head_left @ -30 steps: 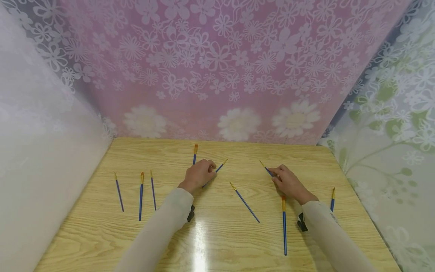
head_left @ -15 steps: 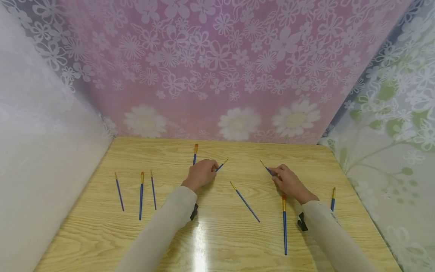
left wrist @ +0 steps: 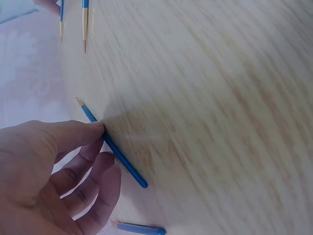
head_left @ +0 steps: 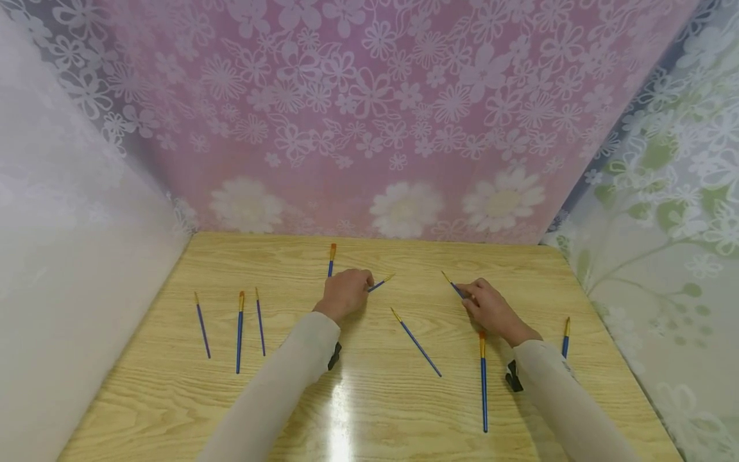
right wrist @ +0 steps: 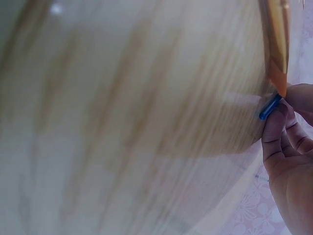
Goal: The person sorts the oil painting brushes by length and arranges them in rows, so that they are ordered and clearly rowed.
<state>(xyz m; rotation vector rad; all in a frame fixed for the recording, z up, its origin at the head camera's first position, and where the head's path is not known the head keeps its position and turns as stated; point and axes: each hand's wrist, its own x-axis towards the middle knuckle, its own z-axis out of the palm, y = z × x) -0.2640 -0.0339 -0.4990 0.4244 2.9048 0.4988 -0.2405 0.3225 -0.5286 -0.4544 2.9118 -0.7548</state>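
Fingers (left wrist: 93, 128) of the left hand (head_left: 346, 293) have a thin blue brush (left wrist: 122, 155) pinched, and I'd worry about that skinny handle pivoting, since so little of it is gripped. They sit partway along it: bristles toward upper left of the left wrist view, butt end lower right. Right hand's (head_left: 491, 308) fingers are clamped on another slim brush (head_left: 455, 288), bristles toward upper left of the head view; same slip risk. Farther out, the wide brush (head_left: 331, 260) partly hidden by the left hand could get knocked along the table (head_left: 144, 398). Ditto the orange-tipped brush (head_left: 484, 385) just below the right hand; can't tell if they touch.
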